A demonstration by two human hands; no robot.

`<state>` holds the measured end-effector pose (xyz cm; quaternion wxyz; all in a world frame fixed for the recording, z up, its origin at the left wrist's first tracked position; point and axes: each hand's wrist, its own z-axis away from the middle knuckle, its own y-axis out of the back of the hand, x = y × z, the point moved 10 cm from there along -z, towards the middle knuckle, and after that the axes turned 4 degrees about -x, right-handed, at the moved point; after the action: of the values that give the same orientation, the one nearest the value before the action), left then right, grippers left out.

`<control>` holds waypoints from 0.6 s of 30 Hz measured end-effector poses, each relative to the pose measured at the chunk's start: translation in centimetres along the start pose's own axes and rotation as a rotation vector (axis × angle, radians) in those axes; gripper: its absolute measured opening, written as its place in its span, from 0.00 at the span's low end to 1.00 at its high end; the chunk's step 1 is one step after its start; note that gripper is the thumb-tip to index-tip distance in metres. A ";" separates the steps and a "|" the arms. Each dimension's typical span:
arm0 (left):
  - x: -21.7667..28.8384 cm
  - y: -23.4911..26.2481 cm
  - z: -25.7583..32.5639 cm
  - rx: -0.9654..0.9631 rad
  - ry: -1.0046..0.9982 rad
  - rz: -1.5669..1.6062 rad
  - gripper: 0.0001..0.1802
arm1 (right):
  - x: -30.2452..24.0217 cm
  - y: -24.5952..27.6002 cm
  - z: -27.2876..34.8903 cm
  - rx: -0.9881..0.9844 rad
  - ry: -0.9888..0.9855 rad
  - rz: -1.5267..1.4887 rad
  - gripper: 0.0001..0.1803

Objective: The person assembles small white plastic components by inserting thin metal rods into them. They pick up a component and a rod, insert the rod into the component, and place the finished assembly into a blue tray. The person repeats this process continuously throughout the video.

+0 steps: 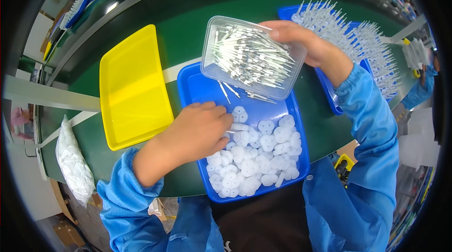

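My right hand (306,40) grips the far right corner of a clear plastic box (288,91), thumb over its rim. The box is tilted above the far part of a blue tray (303,143) and is full of thin white sticks (249,54) with dark marks. A few loose sticks (225,93) lie in the tray under the box's near edge. Many white translucent lobed discs (249,162) are heaped in the tray's near half. Over the tray's left side, my left hand (202,127) is closed, fingers curled; a small white end shows by its fingertips, mostly hidden.
A bare yellow tray (136,87) lies on the green table (183,26) at the left. Blue trays (332,96) at the right hold upright rows of clear, spiky parts (348,35). A white plastic bag (73,162) is at the left edge, near a metal post (52,94).
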<state>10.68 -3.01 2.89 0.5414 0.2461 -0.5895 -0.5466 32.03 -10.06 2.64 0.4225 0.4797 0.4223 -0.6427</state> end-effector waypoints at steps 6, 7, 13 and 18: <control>-0.1 -0.1 0.1 0.030 0.010 0.060 0.10 | -0.3 0.0 0.8 -0.028 0.003 -0.010 0.38; -0.1 0.2 0.1 0.035 0.002 0.079 0.10 | -0.2 0.2 1.0 -0.008 0.002 -0.014 0.38; -1.4 1.4 0.3 -0.014 0.132 0.280 0.12 | -0.6 1.7 2.1 0.064 0.040 -0.072 0.38; -3.1 1.4 0.0 -0.092 0.197 0.406 0.10 | -0.7 2.0 2.1 0.011 0.052 -0.101 0.38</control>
<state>12.05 0.15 3.01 0.7060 0.1496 -0.5457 -0.4259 33.49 -12.56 3.46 0.3759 0.4768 0.4533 -0.6526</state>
